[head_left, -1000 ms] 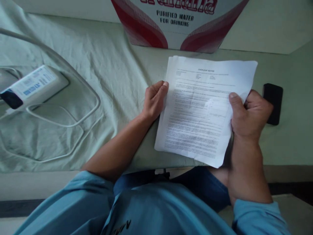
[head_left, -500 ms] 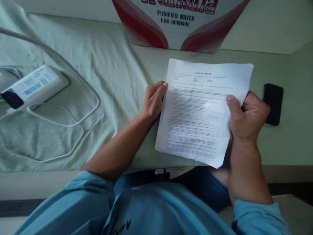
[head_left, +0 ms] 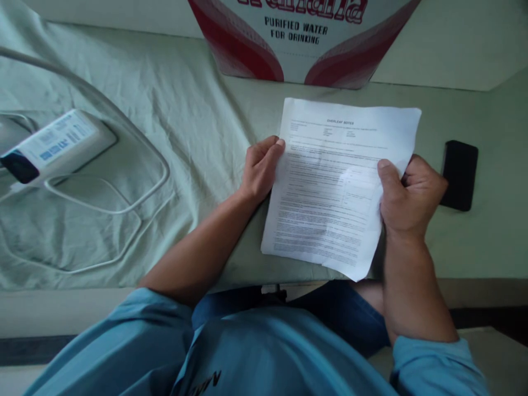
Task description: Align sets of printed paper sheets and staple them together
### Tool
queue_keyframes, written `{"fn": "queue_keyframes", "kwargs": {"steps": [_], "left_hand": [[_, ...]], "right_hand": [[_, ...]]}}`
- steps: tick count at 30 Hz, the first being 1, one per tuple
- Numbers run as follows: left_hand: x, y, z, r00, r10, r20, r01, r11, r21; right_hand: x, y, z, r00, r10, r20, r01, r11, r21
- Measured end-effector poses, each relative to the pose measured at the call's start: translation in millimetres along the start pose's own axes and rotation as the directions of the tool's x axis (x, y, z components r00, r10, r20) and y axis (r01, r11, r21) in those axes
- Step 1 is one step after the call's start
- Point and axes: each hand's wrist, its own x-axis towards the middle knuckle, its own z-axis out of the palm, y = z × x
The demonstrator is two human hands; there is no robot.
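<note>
Left hand [head_left: 259,170] curled against the left edge of the papers [head_left: 338,181], fingers half bent, thumb on top at the margin — steadying rather than gripping hard. Right hand [head_left: 408,201] closed in a pinch on the right edge, thumb pressed flat across the printed face, other fingers tucked behind, out of sight. Held at both sides so the sheets stay taut and readable, tilted a bit toward the camera, lower corner hanging past the table edge [head_left: 474,264] over the lap.

Papers: thin white sheets w/ dense black print, heading at top centre, small table block mid-right. Soft bend through the middle, slight curl at the bottom right corner. Looks like more than one sheet but can't count from here.

Cloth [head_left: 144,126] under it all: pale green, matte, creased and rumpled on the left, smoother toward the right. Cable [head_left: 136,137] looping over it, pale rubbery, one thick run and thinner loops, lying slack. Charger brick [head_left: 58,146] at far left, white boxy plastic w/ a blue-printed label and a dark end, resting on the cloth well apart from the hands.

Phone [head_left: 460,176] just beyond the right hand, black, glossy, rounded corners, flat on the table. Carton [head_left: 305,38] at the back, stiff card, white w/ red curved bands, "purified water for drinking" printed on it, standing near the top edge of the papers. Blue sleeves [head_left: 433,363] and blue shirt at frame bottom, soft fabric.
</note>
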Motion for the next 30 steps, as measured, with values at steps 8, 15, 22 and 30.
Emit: {"fn": "queue_keyframes", "kwargs": {"steps": [8, 15, 22, 30], "left_hand": [[0, -3, 0.6, 1.000, -0.004, 0.013, 0.004, 1.000, -0.008], [1, -3, -0.8, 0.999, 0.029, 0.021, -0.031, 0.995, 0.095], [3, -4, -3.3, 0.998, 0.046, 0.045, -0.053, 0.982, 0.182], [1, -2, -4.7, 0.997, 0.038, 0.068, -0.056, 0.958, 0.281]], "right_hand": [[2, 9, 4, 1.000, 0.012, -0.018, -0.012, 0.999, -0.034], [3, 26, 1, 0.970, 0.135, 0.202, -0.115, 0.988, -0.107], [14, 42, -16, 0.927, 0.159, 0.341, -0.128, 0.985, -0.113], [19, 64, -1, 0.917, 0.126, 0.379, -0.216, 0.954, 0.206]]}}
